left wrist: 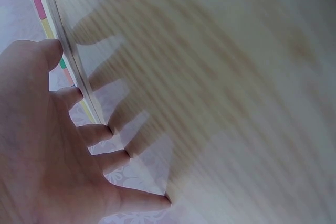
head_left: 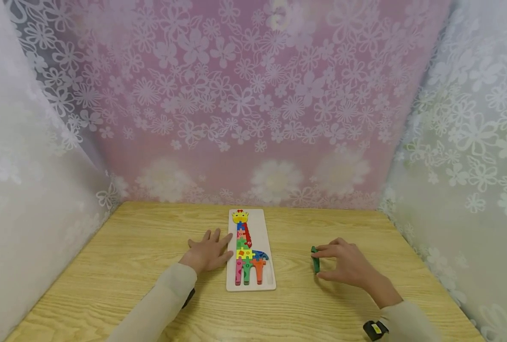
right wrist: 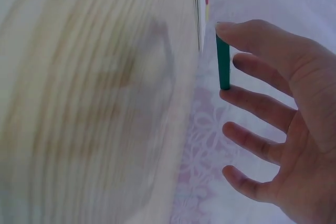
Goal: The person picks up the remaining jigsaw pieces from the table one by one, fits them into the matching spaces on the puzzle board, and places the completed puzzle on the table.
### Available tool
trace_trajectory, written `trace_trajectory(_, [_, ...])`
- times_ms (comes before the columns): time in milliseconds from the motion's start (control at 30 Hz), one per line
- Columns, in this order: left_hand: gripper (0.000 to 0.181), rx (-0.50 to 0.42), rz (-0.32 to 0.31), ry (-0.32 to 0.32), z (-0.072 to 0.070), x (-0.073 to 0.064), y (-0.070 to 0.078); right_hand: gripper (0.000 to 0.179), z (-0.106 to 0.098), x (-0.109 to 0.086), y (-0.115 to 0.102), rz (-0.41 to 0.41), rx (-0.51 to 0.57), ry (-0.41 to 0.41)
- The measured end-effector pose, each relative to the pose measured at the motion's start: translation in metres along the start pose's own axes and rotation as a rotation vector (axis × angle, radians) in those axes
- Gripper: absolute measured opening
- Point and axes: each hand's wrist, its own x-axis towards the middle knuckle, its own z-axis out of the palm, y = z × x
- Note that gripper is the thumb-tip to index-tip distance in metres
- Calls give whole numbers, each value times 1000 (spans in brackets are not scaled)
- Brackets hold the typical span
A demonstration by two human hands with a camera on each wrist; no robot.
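A pale wooden puzzle board (head_left: 259, 232) lies on the table, with colourful giraffe pieces (head_left: 246, 254) set in it. A bare leg-shaped recess shows at its lower right. Spread flat beside the board, my left hand (head_left: 206, 251) touches its left edge with thumb and fingertips. To the right of the board, my right hand (head_left: 349, 263) pinches a green puzzle piece (head_left: 315, 261) by its two ends. In the right wrist view the thumb and a fingertip hold this green piece edge-on above the table, while the other fingers stay apart from it.
The wood-grain table (head_left: 151, 228) is enclosed by flowered curtains (head_left: 236, 118) at the back and both sides. A dark wrist strap (head_left: 375, 328) sits at the right sleeve.
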Motion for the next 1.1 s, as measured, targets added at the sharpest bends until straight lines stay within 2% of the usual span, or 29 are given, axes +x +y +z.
trace_trajectory(333, [66,4,0,0,2,-2,1,44,16,21,-15,-50,47,-67])
trace_trajectory(633, [66,5,0,5,2,-2,0,43,29,38,-36,-111,91,-74])
trace_trajectory(1100, [66,10,0,7,0,0,-1,43,45,61,-56,-101,86,-182])
